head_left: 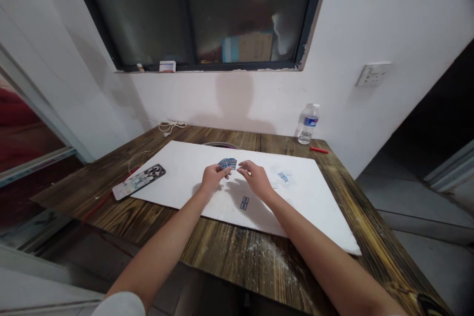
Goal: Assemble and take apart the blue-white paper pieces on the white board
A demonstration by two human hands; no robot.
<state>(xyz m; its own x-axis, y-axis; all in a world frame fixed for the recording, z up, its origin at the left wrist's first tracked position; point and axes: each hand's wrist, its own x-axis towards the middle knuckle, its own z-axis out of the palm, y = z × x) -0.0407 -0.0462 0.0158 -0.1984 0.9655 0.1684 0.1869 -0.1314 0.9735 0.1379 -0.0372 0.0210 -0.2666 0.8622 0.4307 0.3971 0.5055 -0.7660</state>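
My left hand [213, 177] is closed round a fan of small blue-backed cards [227, 163], held just above a white sheet [185, 168] on the wooden table [237, 252]. My right hand [255, 178] hovers beside the fan, fingers curled toward it, with nothing that I can make out between them. One blue card [244, 203] lies face down on the sheet under my right wrist. Another card [283, 176] lies on the sheet to the right, inside what looks like a clear wrapper.
A phone [139, 181] in a patterned case lies at the sheet's left edge. A water bottle [308, 124] and a red pen [319, 149] are at the back right by the wall. A white cable [171, 126] is coiled at the back left. A window is above.
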